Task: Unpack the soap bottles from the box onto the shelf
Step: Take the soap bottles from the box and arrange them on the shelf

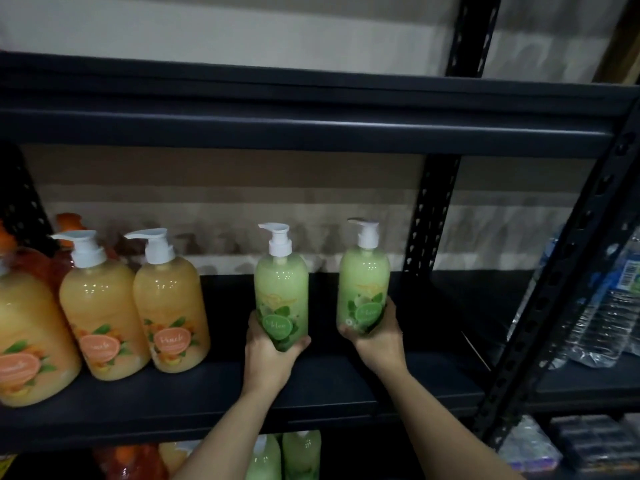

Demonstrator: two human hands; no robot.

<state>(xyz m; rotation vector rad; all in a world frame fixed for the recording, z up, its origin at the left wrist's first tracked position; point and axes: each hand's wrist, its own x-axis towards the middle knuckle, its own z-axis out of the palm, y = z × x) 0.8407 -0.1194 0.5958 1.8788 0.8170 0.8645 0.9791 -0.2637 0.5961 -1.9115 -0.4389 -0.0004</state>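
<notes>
The person holds two green soap bottles over the dark shelf board [207,393], one in each hand. The left hand [268,355] wraps its fingers and thumb round the lower part of the left green bottle [281,282], above the middle of the shelf board. The right hand [375,337] grips the right green bottle [363,275] the same way from below, further toward the shelf board's right end.

Both bottles stand with their long axis close to upright, white pump heads on top, both spouts pointing toward the shelf board's left end and the round green labels facing the camera. The hands cover the bases, so it cannot be told whether either bottle touches the shelf board. The two bottles are apart, with a gap between them.

On the left part of the shelf board stand peach soap bottles [169,306], upright, their pump spouts also pointing left. Beyond the shelf board's right end are clear water bottles [602,317]. Below the shelf board, more green bottles [299,455] show in part.
</notes>
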